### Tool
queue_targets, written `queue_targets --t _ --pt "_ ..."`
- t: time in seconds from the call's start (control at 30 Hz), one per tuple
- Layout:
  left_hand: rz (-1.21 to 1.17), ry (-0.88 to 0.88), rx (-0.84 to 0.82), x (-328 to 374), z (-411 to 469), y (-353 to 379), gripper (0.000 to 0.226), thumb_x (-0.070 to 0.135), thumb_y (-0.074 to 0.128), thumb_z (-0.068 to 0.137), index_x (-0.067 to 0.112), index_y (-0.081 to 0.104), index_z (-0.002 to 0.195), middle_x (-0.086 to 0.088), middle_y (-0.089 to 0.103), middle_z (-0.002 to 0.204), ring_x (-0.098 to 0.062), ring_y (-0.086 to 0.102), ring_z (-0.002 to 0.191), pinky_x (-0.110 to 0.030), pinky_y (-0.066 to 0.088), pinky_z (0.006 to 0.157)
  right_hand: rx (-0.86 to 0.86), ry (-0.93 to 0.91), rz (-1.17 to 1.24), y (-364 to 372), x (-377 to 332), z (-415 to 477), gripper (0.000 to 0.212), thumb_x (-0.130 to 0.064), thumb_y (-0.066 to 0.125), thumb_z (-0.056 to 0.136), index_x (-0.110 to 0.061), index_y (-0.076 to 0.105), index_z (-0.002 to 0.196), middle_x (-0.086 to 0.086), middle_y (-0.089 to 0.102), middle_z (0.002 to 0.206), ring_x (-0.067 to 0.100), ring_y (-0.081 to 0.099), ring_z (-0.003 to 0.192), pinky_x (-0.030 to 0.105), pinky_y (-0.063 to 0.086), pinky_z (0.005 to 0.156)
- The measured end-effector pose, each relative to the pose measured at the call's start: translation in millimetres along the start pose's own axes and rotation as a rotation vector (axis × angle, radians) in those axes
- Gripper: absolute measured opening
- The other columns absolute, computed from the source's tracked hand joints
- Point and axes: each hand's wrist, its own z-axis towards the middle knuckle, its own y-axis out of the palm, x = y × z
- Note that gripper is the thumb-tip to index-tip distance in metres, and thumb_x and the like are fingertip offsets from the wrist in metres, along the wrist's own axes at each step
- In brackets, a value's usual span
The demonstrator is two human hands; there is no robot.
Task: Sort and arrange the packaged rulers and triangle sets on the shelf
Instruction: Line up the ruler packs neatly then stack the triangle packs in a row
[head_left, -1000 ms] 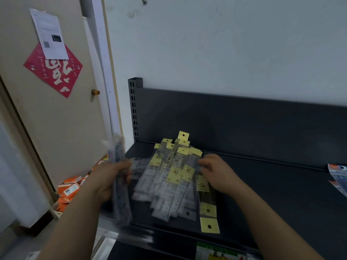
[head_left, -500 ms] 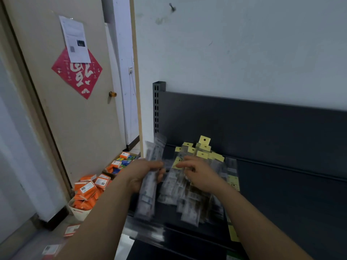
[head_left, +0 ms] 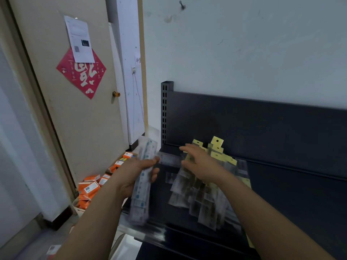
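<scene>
Both bare forearms are extended from the near edge toward the far side. The left hand (head_left: 138,175) is curled around the middle of a bundle of packaged rulers (head_left: 143,192), which is held nearly upright. The right hand (head_left: 201,163) is held palm down just to its right, with fingers straightened, spread and pointed left, and is slightly blurred.

packs (head_left: 204,199) piled on the shelf (head_left: 291,194), right hand (head_left: 201,162) over the pile's 11 o'clock end, left hand (head_left: 131,175) with bundle (head_left: 140,201) at its 9 o'clock, boxes (head_left: 89,188) on the floor past that, door (head_left: 78,137) behind them
</scene>
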Motion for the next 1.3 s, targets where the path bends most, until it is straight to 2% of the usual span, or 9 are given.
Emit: queue_targets --t 0.1,0.2,0.4,0.5,0.67,0.83,1.03,1.17,1.3 --pt "-0.007 -0.038 0.007 -1 -2 -3 0.021 0.005 0.058 0.09 0.0 0.064 0.109 -0.01 0.064 0.074 -0.013 0.064 0.054 -0.023 0.053 0.046 -0.183 0.006 -0.075 3 -19 22 0.064 -0.031 0.057 0.094 -0.026 0.026 0.15 0.0 0.025 0.156 0.019 0.025 0.143 0.036 0.028 0.115" --pt "-0.01 -0.03 -0.012 -1 -2 -6 0.028 0.006 0.06 0.088 0.0 0.062 0.116 -0.009 0.064 0.071 -0.013 0.063 0.056 -0.024 0.053 0.047 -0.292 0.033 -0.172 10 -24 38 0.064 -0.025 0.065 0.087 -0.026 0.035 0.144 0.001 0.043 0.144 0.022 0.046 0.126 0.038 0.041 0.105" --pt "-0.146 0.014 -0.011 3 0 -12 0.027 0.001 0.056 0.088 0.001 0.059 0.115 -0.009 0.063 0.086 -0.012 0.061 0.053 -0.022 0.052 0.045 -0.122 0.017 0.057 16 -18 44 0.045 -0.017 0.067 0.087 -0.022 0.053 0.13 -0.002 0.058 0.124 0.009 0.052 0.1 0.023 0.042 0.085" --pt "-0.218 0.042 0.015 4 3 -15 0.046 0.0 0.064 0.077 -0.003 0.056 0.122 -0.011 0.061 0.083 -0.013 0.06 0.054 -0.022 0.052 0.045 -0.004 -0.003 0.172 11 -13 45 0.05 -0.019 0.069 0.086 -0.021 0.053 0.133 -0.004 0.058 0.127 0.004 0.05 0.103 0.02 0.039 0.086" --pt "-0.225 -0.04 0.069 -3 7 -6 0.031 0.003 0.056 0.09 -0.003 0.057 0.121 -0.013 0.066 0.086 -0.014 0.064 0.054 -0.023 0.055 0.047 0.045 -0.035 0.359 -1 -13 51 0.057 -0.02 0.078 0.078 -0.019 0.057 0.13 -0.005 0.062 0.12 0.007 0.056 0.107 0.021 0.044 0.09" --pt "-0.167 -0.059 0.14 -4 5 6 0.022 0.007 0.058 0.091 -0.003 0.06 0.111 -0.015 0.067 0.085 -0.018 0.066 0.059 -0.026 0.056 0.048 -0.17 -0.007 0.119 6 -8 50 0.05 -0.021 0.079 0.076 -0.018 0.061 0.123 -0.004 0.065 0.114 0.012 0.061 0.102 0.027 0.049 0.089" --pt "-0.168 0.051 0.321 -6 -2 5 0.01 0.009 0.054 0.094 0.001 0.06 0.097 -0.011 0.062 0.07 -0.016 0.059 0.055 -0.022 0.053 0.043 -0.245 -0.012 -0.038 3 -4 38 0.05 -0.028 0.078 0.078 -0.02 0.061 0.123 -0.005 0.062 0.122 0.011 0.058 0.103 0.026 0.048 0.092" --pt "-0.175 0.127 0.278 -8 -7 9 0.01 0.008 0.053 0.094 0.0 0.056 0.098 -0.01 0.057 0.065 -0.014 0.056 0.046 -0.021 0.051 0.043 -0.043 0.012 0.085 -24 4 19 0.047 -0.034 0.066 0.088 -0.022 0.055 0.132 -0.006 0.048 0.142 0.012 0.047 0.127 0.025 0.036 0.102" --pt "-0.078 0.095 0.145 -12 -9 22 0.012 0.008 0.054 0.094 0.0 0.056 0.102 -0.011 0.057 0.073 -0.013 0.056 0.045 -0.022 0.05 0.042 0.096 0.232 0.046 -56 39 -18 0.053 -0.033 0.052 0.096 -0.014 0.039 0.144 0.002 0.036 0.15 0.018 0.04 0.133 0.022 0.033 0.096"
